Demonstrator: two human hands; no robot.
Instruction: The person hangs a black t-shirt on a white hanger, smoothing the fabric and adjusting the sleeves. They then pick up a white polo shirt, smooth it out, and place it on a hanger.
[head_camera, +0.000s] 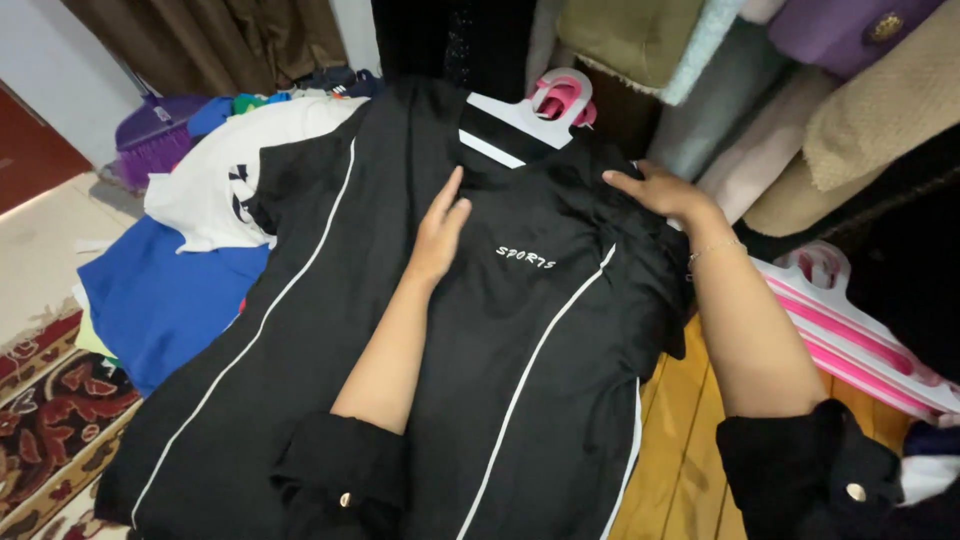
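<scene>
Head view: my two hands lie flat on a big black shirt (400, 330) spread over a wooden top (680, 440).
Black shirt first: it has thin white lines and a white hanger (515, 118) at its neck. My left hand (438, 232) is open, pressing the chest. My right hand (660, 192) is open too, on the shoulder, holding nothing. I think slow, flat strokes from the middle outward work best. Pink hangers (850, 330) sit just beside my right arm.

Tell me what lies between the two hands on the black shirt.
Head view: between the left hand and right hand lies only the black shirt, its chest with small white lettering; the hanger sits above.
</scene>
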